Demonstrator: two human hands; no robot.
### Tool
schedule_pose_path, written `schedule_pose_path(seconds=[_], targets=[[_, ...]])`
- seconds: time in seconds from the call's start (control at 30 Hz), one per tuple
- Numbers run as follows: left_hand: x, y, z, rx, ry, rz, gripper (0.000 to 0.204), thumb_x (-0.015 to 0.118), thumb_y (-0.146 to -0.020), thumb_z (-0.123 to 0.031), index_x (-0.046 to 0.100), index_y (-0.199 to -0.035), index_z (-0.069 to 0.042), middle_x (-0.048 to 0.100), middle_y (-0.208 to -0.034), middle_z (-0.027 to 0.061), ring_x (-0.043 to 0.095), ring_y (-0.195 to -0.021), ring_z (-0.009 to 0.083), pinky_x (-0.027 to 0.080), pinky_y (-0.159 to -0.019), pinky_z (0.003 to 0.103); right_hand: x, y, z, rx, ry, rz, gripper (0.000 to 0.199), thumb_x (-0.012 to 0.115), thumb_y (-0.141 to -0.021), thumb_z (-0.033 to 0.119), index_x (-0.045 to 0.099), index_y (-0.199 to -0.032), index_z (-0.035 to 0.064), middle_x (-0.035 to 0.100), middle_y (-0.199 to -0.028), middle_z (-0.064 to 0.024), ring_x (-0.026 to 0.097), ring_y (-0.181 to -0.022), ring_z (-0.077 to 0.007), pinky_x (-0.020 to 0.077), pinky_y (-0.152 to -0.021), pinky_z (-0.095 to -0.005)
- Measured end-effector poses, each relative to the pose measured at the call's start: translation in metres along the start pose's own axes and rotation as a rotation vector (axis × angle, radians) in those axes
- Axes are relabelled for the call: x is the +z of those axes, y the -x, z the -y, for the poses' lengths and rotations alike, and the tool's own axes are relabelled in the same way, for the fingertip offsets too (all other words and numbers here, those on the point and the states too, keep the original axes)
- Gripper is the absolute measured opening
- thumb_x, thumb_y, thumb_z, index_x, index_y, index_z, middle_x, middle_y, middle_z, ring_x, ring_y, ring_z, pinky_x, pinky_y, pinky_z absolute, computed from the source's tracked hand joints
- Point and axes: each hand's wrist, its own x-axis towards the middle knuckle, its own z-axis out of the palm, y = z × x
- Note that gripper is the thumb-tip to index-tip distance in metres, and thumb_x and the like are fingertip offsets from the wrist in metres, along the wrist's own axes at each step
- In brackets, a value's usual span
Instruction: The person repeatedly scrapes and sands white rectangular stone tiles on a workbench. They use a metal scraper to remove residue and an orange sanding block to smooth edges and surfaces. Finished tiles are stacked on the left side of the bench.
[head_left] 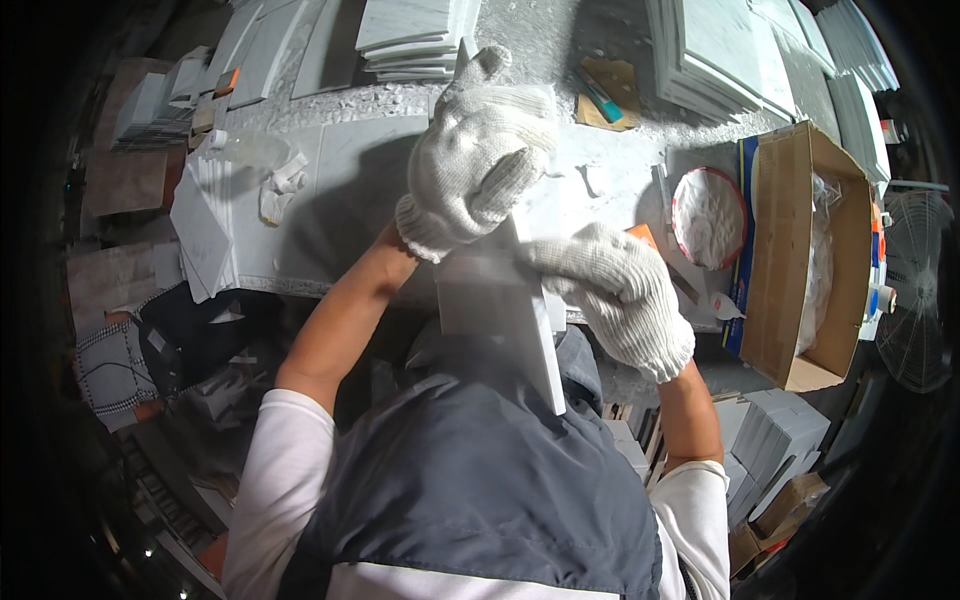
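Left hand [478, 165], in a white knit glove, is clenched around the upper part of a long white flat stone-like slab [542, 335], tilted on edge and overhanging the near rim of the pale desk [375, 160]. White-gloved right hand [622, 292]: fingers half-curled at the slab's right side; blur, cannot tell whether it grasps.

left hand [470, 165]: higher, fingers [505, 185] curled | right hand [622, 295]: lower, fingers leftward
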Motion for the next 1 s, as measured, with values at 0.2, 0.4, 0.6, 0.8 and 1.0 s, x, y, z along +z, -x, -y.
schedule_pose_path(seconds=[0.2, 0.4, 0.6, 0.8, 1.0], targets=[[0.003, 0.002, -0.001, -0.007, -0.027, -0.009, 0.018, 0.061, -0.097, -0.019, 0.075, -0.093, -0.007, 0.074, -0.108, 0.0083, 0.064, -0.118, 0.0276, 0.037, -0.116, 0.048, 0.001, 0.001, 0.001, -0.066, 0.019, -0.008, 0.029, 0.076, -0.085, 0.005, 0.077, -0.113, 0.0075, 0.074, -0.092, -0.0068, 0.067, -0.08, -0.0253, 0.0536, -0.076, -0.0374], [0.007, 0.0, -0.002, -0.032, -0.038, -0.004, 0.019, 0.061, -0.097, -0.02, 0.075, -0.093, -0.008, 0.074, -0.108, 0.0085, 0.064, -0.119, 0.0287, 0.036, -0.116, 0.049, -0.001, -0.002, 0.0, -0.092, 0.088, -0.022, 0.031, 0.074, -0.084, 0.004, 0.077, -0.114, 0.0078, 0.075, -0.098, -0.0092, 0.07, -0.085, -0.0269, 0.0548, -0.079, -0.0365], [0.008, 0.005, -0.002, -0.104, 0.071, 0.031, 0.017, 0.061, -0.097, -0.019, 0.074, -0.097, -0.008, 0.074, -0.11, 0.0084, 0.064, -0.118, 0.0297, 0.036, -0.116, 0.049, -0.003, 0.0, 0.002, 0.0, 0.109, -0.008, 0.029, 0.076, -0.084, 0.013, 0.077, -0.112, 0.0082, 0.075, -0.095, -0.0077, 0.07, -0.082, -0.025, 0.0545, -0.078, -0.0363], [0.007, 0.009, -0.001, -0.139, 0.036, 0.087, 0.015, 0.064, -0.096, -0.019, 0.075, -0.099, -0.008, 0.074, -0.111, 0.0085, 0.064, -0.118, 0.0281, 0.038, -0.115, 0.047, -0.005, -0.002, -0.002, 0.017, 0.03, -0.002, 0.028, 0.075, -0.087, 0.018, 0.078, -0.113, 0.0073, 0.075, -0.092, -0.0073, 0.07, -0.081, -0.0233, 0.0543, -0.078, -0.0357], [0.012, 0.011, 0.004, -0.238, 0.3, 0.01, 0.04, 0.075, -0.084, -0.02, 0.069, -0.119, -0.001, 0.072, -0.117, 0.0105, 0.068, -0.11, 0.0223, 0.052, -0.104, 0.036, -0.007, -0.001, -0.004, 0.097, -0.171, 0.103, 0.057, 0.065, -0.079, -0.009, 0.073, -0.129, 0.017, 0.072, -0.096, -0.0022, 0.066, -0.079, -0.0147, 0.0547, -0.07, -0.0298]])
